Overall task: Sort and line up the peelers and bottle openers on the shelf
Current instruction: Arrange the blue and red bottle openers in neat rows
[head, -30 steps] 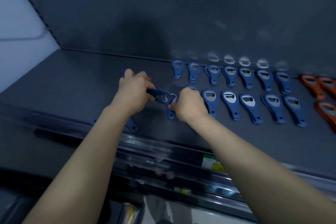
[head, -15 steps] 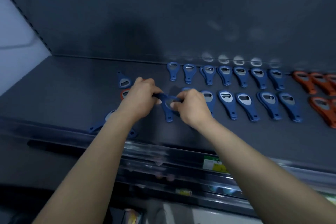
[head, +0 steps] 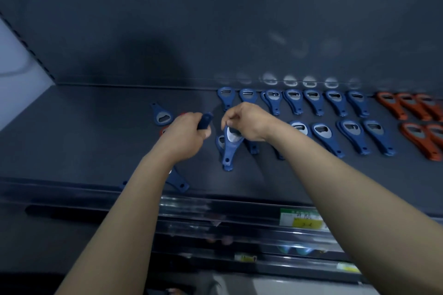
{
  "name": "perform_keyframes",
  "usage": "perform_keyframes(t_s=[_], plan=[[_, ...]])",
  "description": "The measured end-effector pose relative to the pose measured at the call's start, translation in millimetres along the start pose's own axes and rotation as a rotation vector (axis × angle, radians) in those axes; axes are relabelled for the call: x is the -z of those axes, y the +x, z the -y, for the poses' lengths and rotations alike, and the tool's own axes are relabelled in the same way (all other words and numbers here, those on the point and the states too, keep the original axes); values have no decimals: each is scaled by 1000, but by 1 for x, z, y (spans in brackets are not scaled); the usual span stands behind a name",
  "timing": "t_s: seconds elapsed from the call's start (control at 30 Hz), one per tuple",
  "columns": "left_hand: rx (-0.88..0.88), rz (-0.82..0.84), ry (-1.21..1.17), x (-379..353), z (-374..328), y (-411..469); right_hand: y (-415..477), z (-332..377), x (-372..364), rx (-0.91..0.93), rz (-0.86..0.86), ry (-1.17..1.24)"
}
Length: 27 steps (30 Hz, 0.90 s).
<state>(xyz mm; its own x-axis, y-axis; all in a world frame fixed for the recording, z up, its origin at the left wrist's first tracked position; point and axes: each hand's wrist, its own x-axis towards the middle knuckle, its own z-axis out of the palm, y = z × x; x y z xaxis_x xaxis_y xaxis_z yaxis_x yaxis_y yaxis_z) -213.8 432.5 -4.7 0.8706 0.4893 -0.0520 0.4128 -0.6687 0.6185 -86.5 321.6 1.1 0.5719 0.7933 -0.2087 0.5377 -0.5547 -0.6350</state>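
Observation:
On the dark shelf [head: 84, 132], blue bottle openers lie in two rows: a back row [head: 314, 102] and a front row [head: 352, 135]. My right hand [head: 249, 122] pinches the head of a blue bottle opener [head: 230, 148], whose handle hangs down toward the front. My left hand [head: 187, 136] is closed around the handle of another blue opener [head: 205, 121]. A loose blue opener [head: 161, 115] lies to the left. An orange one [head: 164, 130] peeks out behind my left hand. Another blue opener [head: 177, 181] lies under my left forearm.
Orange bottle openers [head: 407, 106] lie in two rows at the far right. The shelf's back wall [head: 215, 19] rises right behind the back row. A price label [head: 302, 220] sits on the front rail, with lower shelves below.
My hands have pulled apart. The right hand now holds one blue opener by its head, hanging down, while the left keeps another. The view shifted slightly.

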Motion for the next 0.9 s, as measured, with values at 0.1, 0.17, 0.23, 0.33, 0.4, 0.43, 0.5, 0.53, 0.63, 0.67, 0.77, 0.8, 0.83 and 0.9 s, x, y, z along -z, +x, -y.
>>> perform_keyframes(t_s=[0.1,0.17,0.23,0.33,0.4,0.43,0.5,0.53,0.63,0.67,0.77,0.8,0.83,0.9], plan=[[49,75,72,-5,1,-6,4,6,-4,16,31,-66],[56,110,123,-8,1,-10,4,8,-9,24,17,-92],[33,125,95,-12,1,-14,4,8,-12,14,-12,-93],[-6,120,92,-20,-4,-18,1,3,-10,-39,-94,-85],[-11,73,112,-25,-6,-19,0,-3,-6,-119,-214,-136],[-9,47,112,-28,-8,-20,-3,-7,-5,-179,-277,-179],[-21,-2,85,-33,-10,-19,-12,-13,-5,-284,-335,-263],[-23,-7,69,-35,-12,-19,-17,-16,-8,-321,-319,-291],[-1,53,85,-43,-17,-23,-29,-22,-19,-348,-271,-285],[7,65,107,-45,-18,-25,-31,-23,-22,-340,-271,-279],[6,36,131,-51,-17,-27,-35,-25,-29,-322,-295,-276],[-6,10,131,-53,-17,-26,-36,-24,-31,-318,-307,-274],[-17,-17,125,-55,-16,-25,-37,-24,-33,-319,-316,-272],[-33,-62,110,-57,-16,-22,-36,-24,-35,-322,-335,-260]])
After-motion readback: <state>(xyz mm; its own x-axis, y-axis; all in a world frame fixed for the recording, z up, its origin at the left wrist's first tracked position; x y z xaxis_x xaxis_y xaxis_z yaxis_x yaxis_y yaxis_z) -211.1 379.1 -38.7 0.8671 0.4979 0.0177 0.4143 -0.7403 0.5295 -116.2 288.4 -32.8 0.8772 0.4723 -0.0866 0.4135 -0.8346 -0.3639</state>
